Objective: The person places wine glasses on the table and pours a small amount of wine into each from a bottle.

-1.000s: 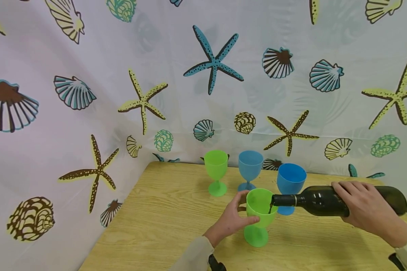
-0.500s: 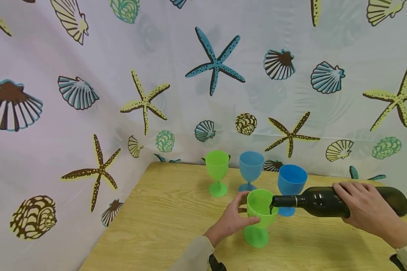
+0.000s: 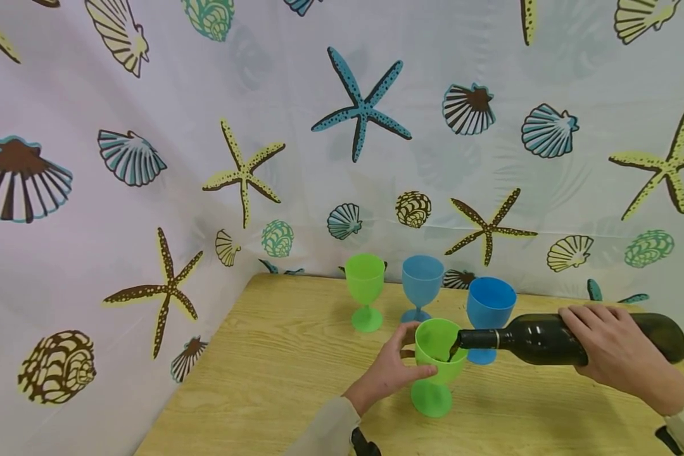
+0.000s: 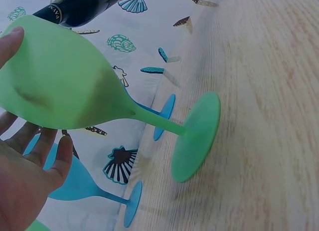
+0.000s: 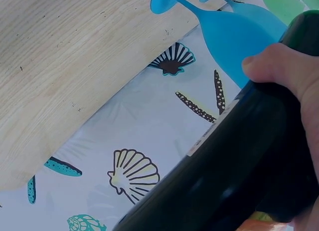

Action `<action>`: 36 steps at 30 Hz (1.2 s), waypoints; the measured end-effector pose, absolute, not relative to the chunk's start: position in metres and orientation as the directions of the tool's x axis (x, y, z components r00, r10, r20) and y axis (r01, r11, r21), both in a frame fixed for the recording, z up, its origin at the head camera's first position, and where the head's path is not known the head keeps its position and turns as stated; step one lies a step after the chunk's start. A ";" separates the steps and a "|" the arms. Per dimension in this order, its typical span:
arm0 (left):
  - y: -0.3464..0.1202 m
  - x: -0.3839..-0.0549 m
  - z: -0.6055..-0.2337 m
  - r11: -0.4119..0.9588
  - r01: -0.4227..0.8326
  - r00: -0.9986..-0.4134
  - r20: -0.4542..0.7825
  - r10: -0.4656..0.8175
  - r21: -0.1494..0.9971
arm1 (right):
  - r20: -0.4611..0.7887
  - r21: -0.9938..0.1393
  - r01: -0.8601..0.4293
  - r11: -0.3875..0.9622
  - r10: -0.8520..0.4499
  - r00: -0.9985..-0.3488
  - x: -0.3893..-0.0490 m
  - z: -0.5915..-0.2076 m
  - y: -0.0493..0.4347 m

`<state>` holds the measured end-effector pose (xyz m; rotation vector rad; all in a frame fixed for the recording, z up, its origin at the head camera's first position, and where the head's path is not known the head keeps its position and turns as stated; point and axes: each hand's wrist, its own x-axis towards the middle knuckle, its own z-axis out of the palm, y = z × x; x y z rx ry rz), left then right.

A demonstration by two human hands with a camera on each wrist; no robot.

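My left hand point(image 3: 384, 372) grips the bowl of a light green goblet point(image 3: 446, 373), thumb on the near side and fingers behind. The goblet's foot stands on the table. My right hand point(image 3: 615, 348) holds a dark wine bottle point(image 3: 541, 340) round its body, tipped almost level, its mouth at the goblet's right rim. A thin dark stream of wine point(image 3: 453, 352) runs from the mouth into the bowl. The left wrist view shows the green goblet point(image 4: 70, 81) from the side. In the right wrist view the bottle point(image 5: 224, 161) lies across the thumb and palm.
Behind stand another green goblet point(image 3: 365, 278), a paler blue goblet point(image 3: 422, 278) and a blue goblet point(image 3: 490, 310), the last close behind the bottle neck. The wooden table point(image 3: 273, 354) meets a white curtain point(image 3: 296, 190) printed with shells and starfish at the back and left.
The stream at the bottle mouth looks a little thicker and shifted slightly left. Both hands, the bottle and the goblets hold nearly the same places; the head view shifted slightly.
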<state>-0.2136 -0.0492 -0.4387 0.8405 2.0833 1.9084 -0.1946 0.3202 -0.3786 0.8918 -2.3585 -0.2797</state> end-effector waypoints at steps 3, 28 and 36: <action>-0.049 -0.215 -0.441 0.012 0.275 -0.820 0.228 0.525 0.961 | 0.460 0.377 -0.553 0.743 -0.669 -0.584 -0.196 -0.379 0.320; -0.047 -0.229 -0.466 0.050 0.289 -0.838 0.228 0.496 0.956 | 0.438 0.362 -0.545 0.756 -0.654 -0.617 -0.196 -0.376 0.315; -0.048 -0.215 -0.442 0.049 0.273 -0.836 0.212 0.507 0.961 | 0.426 0.359 -0.541 0.760 -0.649 -0.630 -0.195 -0.377 0.316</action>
